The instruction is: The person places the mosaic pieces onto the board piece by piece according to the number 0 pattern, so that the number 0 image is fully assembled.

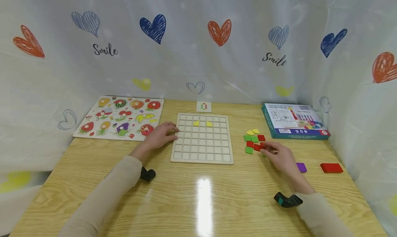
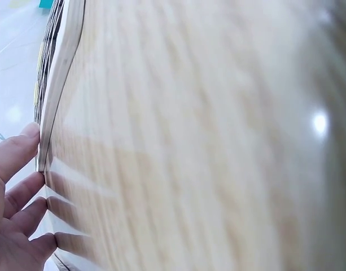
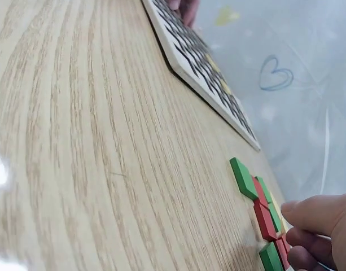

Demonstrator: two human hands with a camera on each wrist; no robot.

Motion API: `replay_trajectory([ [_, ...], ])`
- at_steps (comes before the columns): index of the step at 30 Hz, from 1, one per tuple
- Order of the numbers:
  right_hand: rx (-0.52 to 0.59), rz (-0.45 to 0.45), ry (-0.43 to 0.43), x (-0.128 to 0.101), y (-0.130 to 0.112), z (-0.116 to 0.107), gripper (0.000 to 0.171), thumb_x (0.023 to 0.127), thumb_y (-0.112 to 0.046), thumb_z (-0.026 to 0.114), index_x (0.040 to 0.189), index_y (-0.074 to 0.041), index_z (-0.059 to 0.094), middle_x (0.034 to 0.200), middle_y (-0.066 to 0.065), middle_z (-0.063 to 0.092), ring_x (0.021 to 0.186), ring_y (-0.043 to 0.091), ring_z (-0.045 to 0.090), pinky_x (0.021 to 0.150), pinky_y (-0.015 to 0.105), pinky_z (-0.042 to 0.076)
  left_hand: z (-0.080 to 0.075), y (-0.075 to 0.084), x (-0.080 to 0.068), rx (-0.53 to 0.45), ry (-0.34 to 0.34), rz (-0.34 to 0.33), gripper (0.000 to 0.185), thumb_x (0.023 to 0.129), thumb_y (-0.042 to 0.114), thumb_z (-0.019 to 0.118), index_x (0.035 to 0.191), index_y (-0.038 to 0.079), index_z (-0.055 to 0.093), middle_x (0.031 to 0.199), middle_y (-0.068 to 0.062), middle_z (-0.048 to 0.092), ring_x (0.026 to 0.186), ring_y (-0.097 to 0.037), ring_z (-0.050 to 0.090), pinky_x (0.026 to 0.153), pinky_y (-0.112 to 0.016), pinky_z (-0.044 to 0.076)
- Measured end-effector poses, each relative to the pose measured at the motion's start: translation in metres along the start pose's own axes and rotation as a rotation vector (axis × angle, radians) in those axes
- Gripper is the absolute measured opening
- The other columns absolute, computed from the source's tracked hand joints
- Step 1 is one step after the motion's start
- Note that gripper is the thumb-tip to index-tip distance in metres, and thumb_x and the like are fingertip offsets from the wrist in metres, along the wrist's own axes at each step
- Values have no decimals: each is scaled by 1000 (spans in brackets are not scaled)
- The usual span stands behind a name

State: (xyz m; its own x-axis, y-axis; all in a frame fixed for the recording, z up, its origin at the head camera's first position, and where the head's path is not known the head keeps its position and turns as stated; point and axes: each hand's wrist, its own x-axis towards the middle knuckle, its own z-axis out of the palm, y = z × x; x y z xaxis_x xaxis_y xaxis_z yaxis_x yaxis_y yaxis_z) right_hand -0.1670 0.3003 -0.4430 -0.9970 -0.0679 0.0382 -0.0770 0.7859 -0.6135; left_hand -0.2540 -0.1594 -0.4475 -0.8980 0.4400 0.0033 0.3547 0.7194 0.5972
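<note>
My left hand (image 1: 163, 133) rests against the left edge of a pale wooden grid board (image 1: 201, 151), fingers fairly straight; the left wrist view shows the fingertips (image 2: 17, 148) touching the board's edge (image 2: 55, 79). Two yellow tiles (image 1: 202, 123) lie in the board's second row. My right hand (image 1: 274, 151) is at a cluster of loose tiles right of the board, with thumb and curled fingers closing on a red tile (image 1: 258, 147). The right wrist view shows green (image 3: 243, 178) and red (image 3: 265, 220) tiles just ahead of the thumb (image 3: 308, 212).
A fruit peg puzzle (image 1: 121, 118) lies at the back left, a small pattern card (image 1: 203, 106) behind the board, and a teal box (image 1: 293, 121) at the back right. A purple tile (image 1: 301, 167) and a red block (image 1: 331, 168) lie at the right. Heart-print curtains enclose the table.
</note>
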Motion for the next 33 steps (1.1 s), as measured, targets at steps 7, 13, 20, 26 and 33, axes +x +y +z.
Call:
replay_trajectory([
  [7,-43,-56,-5,7,-3,9,37,92,-17,69,125,-1,64,108,16,66,95,29,60,78,40,48,2,0,0,-9,4,1,32,94,22,67,122,6,66,140,-18,50,134,-37,41,112,-52,32],
  [13,-48,-80,-9,9,-3,11,34,90,-11,71,120,1,66,110,18,66,93,29,61,80,44,49,1,0,-1,-12,1,0,32,95,22,66,122,6,65,140,-18,50,134,-37,41,112,-52,32],
  [20,-108,-147,-5,8,-1,11,30,89,-9,71,117,2,68,108,18,62,92,29,56,78,43,47,0,0,-1,-20,23,13,35,93,21,68,124,3,64,139,-19,51,134,-37,41,112,-51,32],
  [26,-118,-184,2,7,0,12,27,88,-7,71,113,1,70,106,16,61,89,26,54,75,38,45,-1,-1,0,-26,25,5,37,93,21,69,124,3,62,138,-18,52,134,-35,42,113,-50,32],
  [33,-135,-209,-13,7,2,11,25,87,-8,72,111,0,71,108,18,61,92,29,56,77,43,46,-1,-4,0,-29,20,5,36,94,20,68,124,3,62,139,-18,51,136,-36,40,114,-50,30],
])
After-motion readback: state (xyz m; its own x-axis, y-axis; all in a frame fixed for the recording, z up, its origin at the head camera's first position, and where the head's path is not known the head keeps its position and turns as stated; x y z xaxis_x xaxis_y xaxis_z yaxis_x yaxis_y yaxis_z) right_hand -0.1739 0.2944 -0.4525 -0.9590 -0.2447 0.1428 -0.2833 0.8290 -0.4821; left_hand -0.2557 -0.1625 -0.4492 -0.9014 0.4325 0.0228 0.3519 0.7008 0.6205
